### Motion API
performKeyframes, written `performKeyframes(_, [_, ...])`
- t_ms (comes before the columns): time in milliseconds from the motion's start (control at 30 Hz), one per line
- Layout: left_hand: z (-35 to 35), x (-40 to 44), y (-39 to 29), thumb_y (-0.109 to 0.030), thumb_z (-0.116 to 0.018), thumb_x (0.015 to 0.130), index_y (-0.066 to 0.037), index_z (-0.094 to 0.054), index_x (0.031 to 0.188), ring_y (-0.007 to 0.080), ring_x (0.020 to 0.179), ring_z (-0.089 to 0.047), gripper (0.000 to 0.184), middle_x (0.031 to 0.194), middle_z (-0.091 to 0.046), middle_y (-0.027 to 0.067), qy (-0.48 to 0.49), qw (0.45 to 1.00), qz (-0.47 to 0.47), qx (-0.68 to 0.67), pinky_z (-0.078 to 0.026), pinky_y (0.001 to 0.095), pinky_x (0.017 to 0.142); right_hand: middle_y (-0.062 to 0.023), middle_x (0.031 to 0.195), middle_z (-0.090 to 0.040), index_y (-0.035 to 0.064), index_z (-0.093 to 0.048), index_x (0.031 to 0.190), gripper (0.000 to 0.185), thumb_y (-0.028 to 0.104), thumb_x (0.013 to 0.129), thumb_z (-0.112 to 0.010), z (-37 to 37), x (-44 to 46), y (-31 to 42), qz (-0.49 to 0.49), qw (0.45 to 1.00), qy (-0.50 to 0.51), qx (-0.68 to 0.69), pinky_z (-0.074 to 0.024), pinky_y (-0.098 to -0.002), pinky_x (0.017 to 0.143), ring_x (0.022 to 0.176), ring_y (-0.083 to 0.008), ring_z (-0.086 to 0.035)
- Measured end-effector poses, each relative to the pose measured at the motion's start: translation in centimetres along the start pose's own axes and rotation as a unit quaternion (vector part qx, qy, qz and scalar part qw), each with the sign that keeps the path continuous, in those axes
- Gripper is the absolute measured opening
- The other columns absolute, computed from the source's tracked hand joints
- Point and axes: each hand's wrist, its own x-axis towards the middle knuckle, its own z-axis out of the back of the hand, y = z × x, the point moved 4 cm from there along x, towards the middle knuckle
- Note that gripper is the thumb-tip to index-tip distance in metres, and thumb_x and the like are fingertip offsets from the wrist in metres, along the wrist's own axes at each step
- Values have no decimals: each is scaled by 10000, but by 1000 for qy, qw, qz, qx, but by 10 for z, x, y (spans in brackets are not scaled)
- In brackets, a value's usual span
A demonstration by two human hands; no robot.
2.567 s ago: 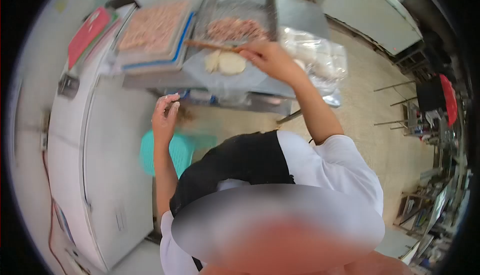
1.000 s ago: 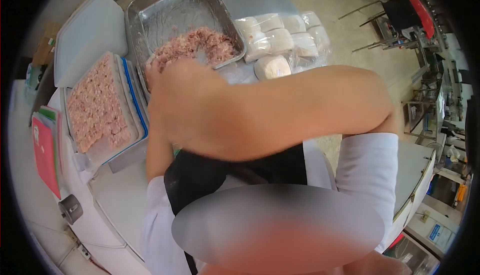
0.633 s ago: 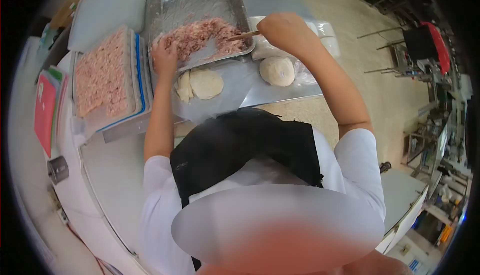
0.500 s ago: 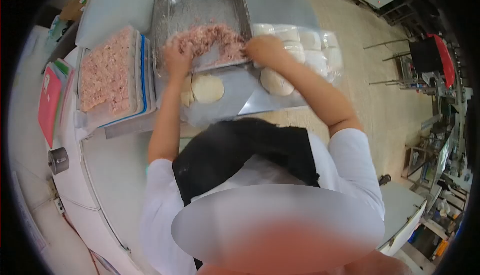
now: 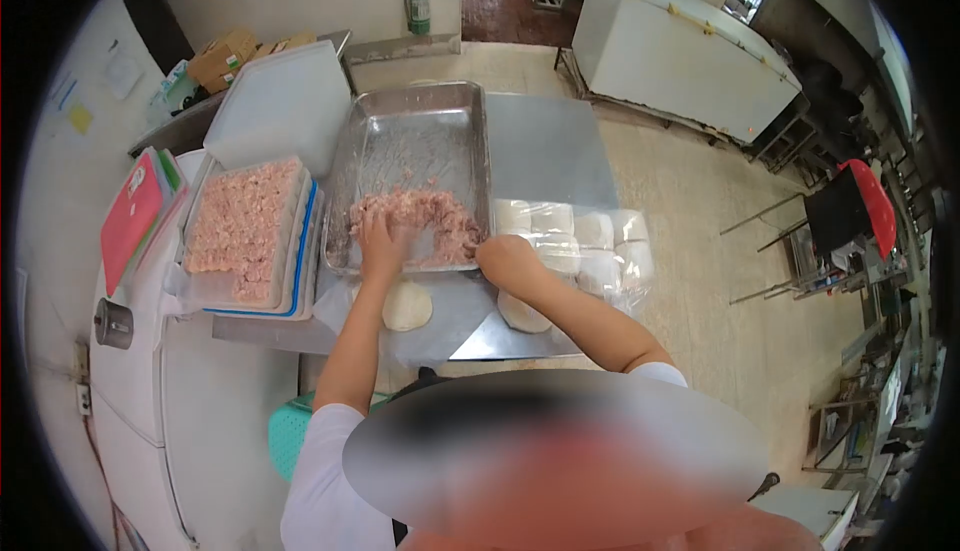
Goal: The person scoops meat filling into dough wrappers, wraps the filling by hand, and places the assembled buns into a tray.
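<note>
My left hand [image 5: 380,249] reaches over the near rim of the metal tray [image 5: 416,96], fingers spread against the minced meat [image 5: 440,213]. At the tray's near right corner is my right hand [image 5: 512,265], closed round the wooden stick, which is mostly hidden by the hand; its tip end is by the meat. A flat round piece of dough [image 5: 407,307] lies on the plastic sheet below the tray, partly behind my left forearm. Another dough round [image 5: 524,314] sits under my right forearm. Wrapped white dough pieces [image 5: 598,269] are to the right.
Left of the tray, a blue-edged container [image 5: 308,251] holds portioned meat [image 5: 245,221], with a pale lid [image 5: 285,101] behind. Further off are folders [image 5: 135,211], a metal cup [image 5: 114,324], a turquoise basket [image 5: 288,436], a chest freezer [image 5: 680,56] and a red-and-black chair [image 5: 850,213].
The view has tilted up, so the tray appears lower. My right hand has come down from above the wrapped dough to the tray's corner. My left hand has moved slightly right over the meat.
</note>
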Motion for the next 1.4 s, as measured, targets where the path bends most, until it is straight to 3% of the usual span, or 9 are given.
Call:
performKeyframes(200, [5, -5, -10, -178, -598, 793, 48, -452, 1268, 406, 1289, -342, 546, 1355, -403, 251, -17, 997, -25, 73, -274, 471, 1071, -124, 699, -664, 76, -686, 668, 132, 113, 723, -573, 23, 7, -5, 17, 1000, 23, -9, -509, -388, 526, 669, -273, -668])
performKeyframes(500, [16, -3, -20, -181, -596, 800, 50, -438, 1285, 401, 1301, -328, 559, 1376, -382, 256, 16, 999, -52, 0, -258, 454, 1087, -140, 706, -662, 58, -682, 676, 121, 122, 722, -590, 39, 16, -10, -8, 999, 34, -28, -515, -385, 539, 657, -285, -669])
performKeyframes(600, [12, -5, -13, -181, -583, 826, -51, -494, 1279, 368, 1252, -398, 479, 1302, -473, 206, -37, 996, -76, -26, -300, 443, 1058, -146, 710, -660, 50, -678, 675, 130, 120, 728, -582, 43, 14, 5, -10, 997, 56, -46, -518, -385, 546, 661, -293, -667])
performKeyframes(700, [20, -5, -15, -158, -611, 803, -54, -493, 1279, 375, 1244, -402, 502, 1297, -474, 212, 48, 994, 8, -96, -311, 430, 1052, -113, 697, -662, 82, -689, 678, 112, 112, 700, -584, 0, 12, 29, -38, 998, -18, -42, -516, -392, 552, 683, -272, -672])
performKeyframes(800, [0, -1, 10, -143, -622, 792, -59, -487, 1283, 378, 1192, -460, 516, 1249, -515, 221, -43, 993, -73, -88, -355, 433, 1010, -122, 699, -661, 72, -686, 680, 126, 103, 708, -568, 3, 13, 28, -37, 999, -6, -19, -519, -406, 551, 686, -272, -674])
performKeyframes(900, [5, 3, 12, -178, -640, 791, -60, -471, 1297, 380, 1133, -515, 547, 1198, -554, 226, 135, 969, 17, -205, -392, 446, 960, -111, 687, -651, 69, -668, 691, 127, 111, 729, -554, -5, 7, 20, -74, 996, 44, -12, -519, -413, 556, 660, -269, -665])
performKeyframes(1100, [-4, 5, 17, -248, -649, 813, -58, -542, 1184, 350, 1077, -568, 430, 1172, -586, 201, 135, 973, -36, -183, -440, 406, 895, -111, 826, -625, 67, -596, 1016, 227, 134, 827, -490, -10, -13, 60, -151, 985, 0, -78, -504, -404, 614, 733, -285, -643])
performKeyframes(1300, [-1, -2, 10, -241, -612, 833, 14, -492, 1236, 409, 1104, -525, 492, 1151, -576, 249, 110, 965, -107, -211, -395, 464, 947, -116, 915, -615, 70, -616, 990, 221, 131, 812, -500, -1, -18, 83, -209, 973, -58, -81, -458, -444, 820, 877, -268, -610])
performKeyframes(1400, [10, -5, 1, -235, -607, 842, 18, -511, 1206, 402, 1077, -543, 453, 1136, -581, 251, 122, 962, -111, -215, -415, 452, 922, -139, 1020, -602, 61, -609, 1090, 305, 127, 817, -492, -3, -19, 92, -210, 968, -110, -88, -419, -460, 900, 970, -292, -586])
